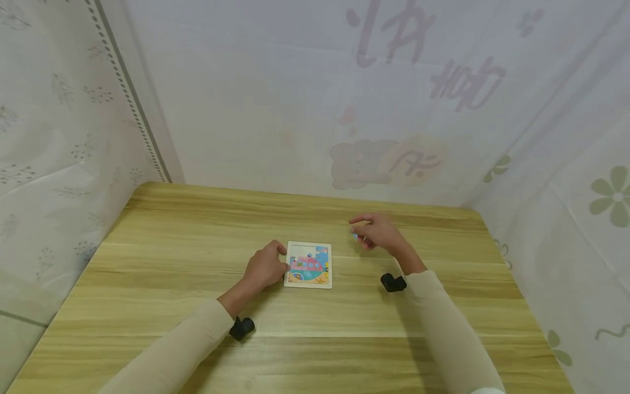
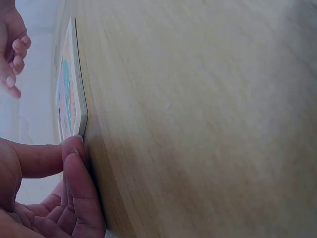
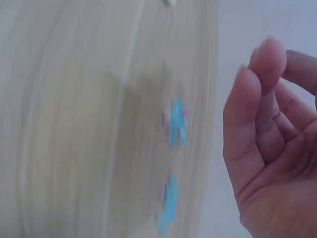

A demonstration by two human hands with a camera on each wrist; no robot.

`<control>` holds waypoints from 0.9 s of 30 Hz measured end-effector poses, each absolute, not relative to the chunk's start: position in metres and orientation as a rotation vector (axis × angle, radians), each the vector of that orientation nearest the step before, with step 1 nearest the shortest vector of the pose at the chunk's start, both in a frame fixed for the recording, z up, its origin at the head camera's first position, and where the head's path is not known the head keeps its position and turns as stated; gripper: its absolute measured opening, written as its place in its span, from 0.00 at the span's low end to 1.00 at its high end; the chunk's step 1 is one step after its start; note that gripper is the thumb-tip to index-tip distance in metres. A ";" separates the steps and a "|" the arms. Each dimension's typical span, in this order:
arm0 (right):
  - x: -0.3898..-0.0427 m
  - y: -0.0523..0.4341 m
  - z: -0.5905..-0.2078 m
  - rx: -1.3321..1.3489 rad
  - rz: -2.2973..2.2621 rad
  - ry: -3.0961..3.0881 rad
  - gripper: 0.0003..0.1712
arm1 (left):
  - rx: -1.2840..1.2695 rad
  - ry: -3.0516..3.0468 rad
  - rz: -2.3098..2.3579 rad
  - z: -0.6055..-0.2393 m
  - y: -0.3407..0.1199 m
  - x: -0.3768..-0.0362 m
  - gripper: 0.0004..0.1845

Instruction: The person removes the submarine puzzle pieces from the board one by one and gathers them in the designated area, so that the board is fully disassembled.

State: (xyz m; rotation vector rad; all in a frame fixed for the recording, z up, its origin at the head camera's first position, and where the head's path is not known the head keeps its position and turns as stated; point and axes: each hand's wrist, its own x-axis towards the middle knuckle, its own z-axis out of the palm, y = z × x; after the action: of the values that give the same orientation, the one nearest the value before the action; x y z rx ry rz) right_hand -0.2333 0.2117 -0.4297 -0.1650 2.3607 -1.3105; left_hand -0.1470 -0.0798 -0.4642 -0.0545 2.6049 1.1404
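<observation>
White patterned curtains close in our wooden bench (image 1: 172, 262). Our left hand (image 1: 266, 266) rests against the puzzle board (image 1: 309, 265), thumb and finger touching its left edge. Our right hand (image 1: 378, 232) hovers loosely curled, empty, just over two blue puzzle pieces (image 3: 173, 163).

Table (image 1: 172, 230) open across left half of frame and along bottom edge; nothing lying there. Centre blocked by puzzle board (image 1: 309, 265), left hand (image 1: 266, 266) touching its left edge. Right of board: two loose puzzle pieces (image 3: 177, 124) under right hand (image 1: 376, 232). Curtain walls (image 1: 275, 98) close left, top, right
</observation>
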 end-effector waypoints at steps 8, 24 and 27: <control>-0.217 0.182 -0.451 -0.182 -1.373 2.184 0.23 | -0.046 2.604 1.145 -0.463 -0.080 -0.147 0.17; -0.200 0.154 -0.472 -0.202 -1.254 2.218 0.23 | -0.140 2.490 1.289 -0.464 -0.084 -0.150 0.08; -0.200 0.153 -0.471 -0.210 -1.232 2.234 0.23 | -0.192 2.398 1.381 -0.465 -0.085 -0.149 0.05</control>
State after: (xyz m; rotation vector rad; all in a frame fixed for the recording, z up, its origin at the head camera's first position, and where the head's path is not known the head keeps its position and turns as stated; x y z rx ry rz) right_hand -0.2001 0.1526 -0.4712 -0.2102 2.2339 -1.2317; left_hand -0.1489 -0.0853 -0.4649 -0.1918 2.3984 1.3808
